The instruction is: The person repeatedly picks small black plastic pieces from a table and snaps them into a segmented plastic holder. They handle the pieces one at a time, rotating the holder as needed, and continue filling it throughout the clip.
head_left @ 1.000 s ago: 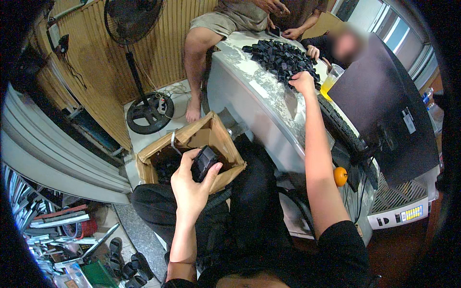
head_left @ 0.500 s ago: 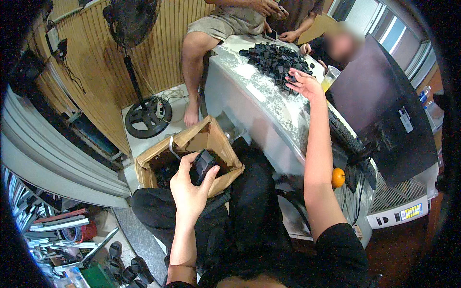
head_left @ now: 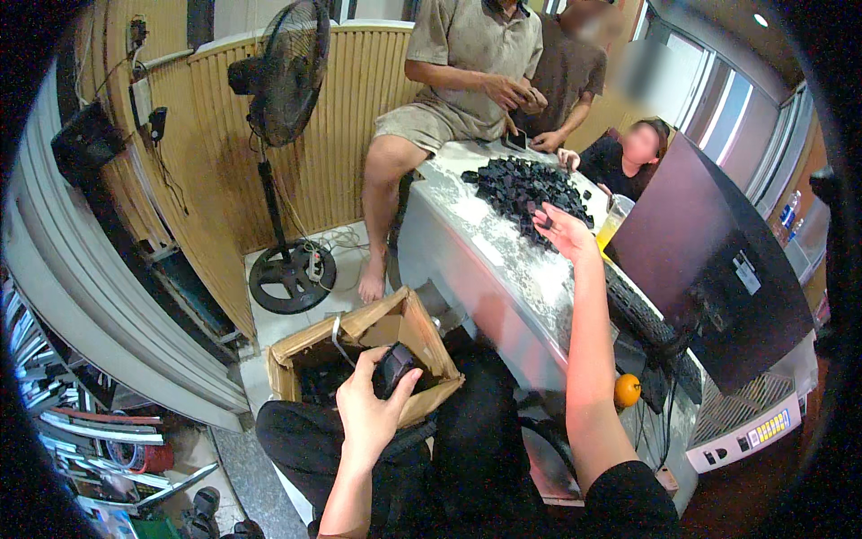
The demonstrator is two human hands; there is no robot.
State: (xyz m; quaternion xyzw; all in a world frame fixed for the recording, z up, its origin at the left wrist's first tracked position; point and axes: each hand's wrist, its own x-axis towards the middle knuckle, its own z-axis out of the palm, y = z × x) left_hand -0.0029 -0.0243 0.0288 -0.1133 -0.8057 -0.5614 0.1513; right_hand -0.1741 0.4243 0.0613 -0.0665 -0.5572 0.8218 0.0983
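My left hand (head_left: pixel 370 415) grips a small black boxy part (head_left: pixel 393 366) just above an open cardboard box (head_left: pixel 296 352) that rests on my lap and holds more dark parts. My right hand (head_left: pixel 564 230) reaches far out over the pale marble counter (head_left: pixel 503 260). Its fingers are at the near edge of a heap of small black parts (head_left: pixel 525 190) and pinch one of them.
Two people sit on or lean at the counter's far end, and a third sits behind it. A dark monitor (head_left: pixel 709 269) and keyboard (head_left: pixel 639 314) stand to the right, with an orange ball (head_left: pixel 627 390) below. A standing fan (head_left: pixel 285 108) is at the left by a slatted wall.
My head has tilted up, so the people and fan show more. My right hand has drawn back slightly from the heap with a part. The left hand stays over the box.
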